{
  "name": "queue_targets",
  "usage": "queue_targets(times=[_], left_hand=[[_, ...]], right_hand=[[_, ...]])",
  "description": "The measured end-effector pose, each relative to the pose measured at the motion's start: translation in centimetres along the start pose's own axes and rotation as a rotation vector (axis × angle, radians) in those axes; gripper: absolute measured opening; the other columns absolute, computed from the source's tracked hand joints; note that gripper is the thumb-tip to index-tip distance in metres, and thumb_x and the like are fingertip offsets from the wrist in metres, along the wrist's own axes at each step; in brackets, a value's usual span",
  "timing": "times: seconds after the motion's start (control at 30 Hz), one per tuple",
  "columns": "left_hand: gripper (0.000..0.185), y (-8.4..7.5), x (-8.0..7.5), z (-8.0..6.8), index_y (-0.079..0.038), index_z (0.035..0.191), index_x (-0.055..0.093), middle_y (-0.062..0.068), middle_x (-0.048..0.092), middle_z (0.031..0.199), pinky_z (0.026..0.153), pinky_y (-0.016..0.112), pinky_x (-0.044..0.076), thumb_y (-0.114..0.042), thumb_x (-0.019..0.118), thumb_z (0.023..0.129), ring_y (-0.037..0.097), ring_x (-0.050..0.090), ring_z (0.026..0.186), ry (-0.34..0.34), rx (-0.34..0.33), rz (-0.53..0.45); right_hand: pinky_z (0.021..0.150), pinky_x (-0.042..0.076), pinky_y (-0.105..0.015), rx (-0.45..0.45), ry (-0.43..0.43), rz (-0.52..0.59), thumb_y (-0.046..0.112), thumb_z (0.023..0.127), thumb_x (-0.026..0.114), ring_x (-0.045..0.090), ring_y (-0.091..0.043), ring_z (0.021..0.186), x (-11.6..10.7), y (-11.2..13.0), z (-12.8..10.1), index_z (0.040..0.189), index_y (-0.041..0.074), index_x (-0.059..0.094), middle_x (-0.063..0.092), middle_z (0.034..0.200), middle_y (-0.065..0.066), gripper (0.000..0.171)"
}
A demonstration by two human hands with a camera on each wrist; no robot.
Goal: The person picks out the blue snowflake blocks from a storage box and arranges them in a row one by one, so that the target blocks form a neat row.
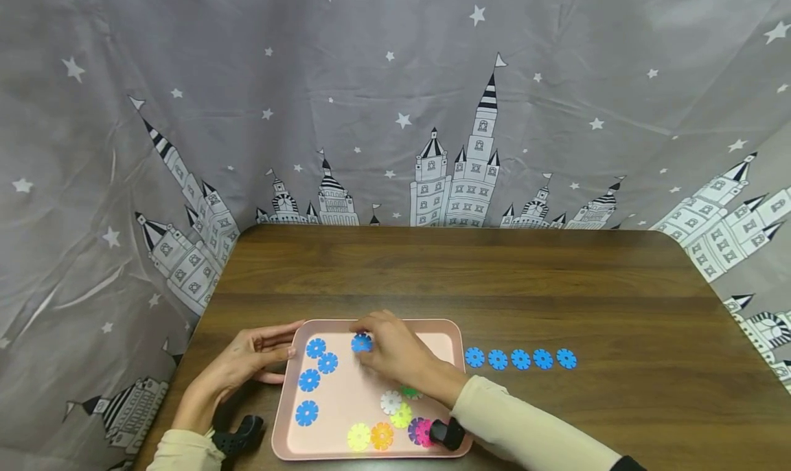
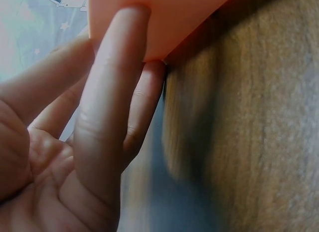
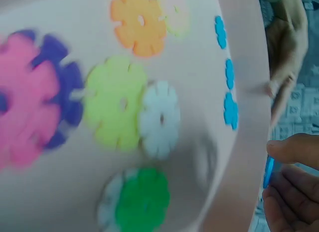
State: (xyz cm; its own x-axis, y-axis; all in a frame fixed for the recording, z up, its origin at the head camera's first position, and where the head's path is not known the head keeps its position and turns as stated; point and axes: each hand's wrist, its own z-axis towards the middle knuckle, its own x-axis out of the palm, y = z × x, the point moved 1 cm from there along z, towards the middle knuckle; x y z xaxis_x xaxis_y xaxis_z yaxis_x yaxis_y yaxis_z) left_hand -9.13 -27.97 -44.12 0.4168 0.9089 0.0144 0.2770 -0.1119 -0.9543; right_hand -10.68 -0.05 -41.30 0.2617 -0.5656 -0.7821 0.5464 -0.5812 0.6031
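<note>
My right hand (image 1: pixel 398 354) pinches a blue notched plastic disc (image 1: pixel 361 342) between thumb and fingers, above the far part of a pink tray (image 1: pixel 364 455). In the right wrist view, that disc (image 3: pixel 269 171) shows edge-on at the fingertips. My left hand (image 1: pixel 244 358) touches the tray's left side with fairly straight fingers. The left wrist view has those fingers (image 2: pixel 112 87) against the outer wall of the tray (image 2: pixel 169 22). Several loose blue discs (image 1: pixel 309 380) lie in the tray's left part.
Outside the tray, right of it, several blue discs (image 1: pixel 520 359) form a row on the wooden table (image 1: pixel 618 416). Yellow (image 1: pixel 358 437), orange (image 1: pixel 382 436), white (image 1: pixel 391 402), pink (image 1: pixel 423 432) and green discs (image 3: pixel 143 202) lie at the tray's near right. Behind hangs a grey castle-print curtain (image 1: pixel 371 79).
</note>
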Motion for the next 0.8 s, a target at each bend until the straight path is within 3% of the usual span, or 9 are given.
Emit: queue_targets(times=[0.27,0.47,0.8], left_hand=[[0.06,0.0,-0.2,0.0,0.008,0.147,0.034,0.027,0.056,0.133,0.08,0.052,0.058,-0.008,0.063,0.096,0.023,0.065,0.106,0.009,0.01,-0.006],[0.059,0.2,-0.1,0.1,0.008,0.147,0.034,0.028,0.055,0.133,0.081,0.053,0.058,-0.006,0.061,0.097,0.024,0.065,0.107,0.024,0.024,-0.003],[0.059,0.1,0.0,0.0,0.008,0.147,0.034,0.027,0.056,0.133,0.082,0.053,0.057,-0.006,0.061,0.097,0.022,0.065,0.108,0.028,0.017,-0.023]], right_hand=[[0.086,0.056,-0.034,0.023,-0.105,0.043,0.006,0.078,0.083,0.061,-0.022,0.1,-2.5,-2.3,-2.6,0.112,0.001,0.071,0.07,0.105,-0.008,0.036],[0.079,0.056,-0.034,0.045,-0.18,0.044,0.002,0.075,0.083,0.061,-0.022,0.093,-3.8,-3.7,-4.5,0.108,-0.001,0.071,0.07,0.1,-0.009,0.036],[0.079,0.057,-0.038,0.14,-0.268,0.044,-0.001,0.073,0.083,0.062,-0.022,0.093,-6.4,-5.3,-7.4,0.107,0.002,0.072,0.069,0.098,-0.004,0.035]])
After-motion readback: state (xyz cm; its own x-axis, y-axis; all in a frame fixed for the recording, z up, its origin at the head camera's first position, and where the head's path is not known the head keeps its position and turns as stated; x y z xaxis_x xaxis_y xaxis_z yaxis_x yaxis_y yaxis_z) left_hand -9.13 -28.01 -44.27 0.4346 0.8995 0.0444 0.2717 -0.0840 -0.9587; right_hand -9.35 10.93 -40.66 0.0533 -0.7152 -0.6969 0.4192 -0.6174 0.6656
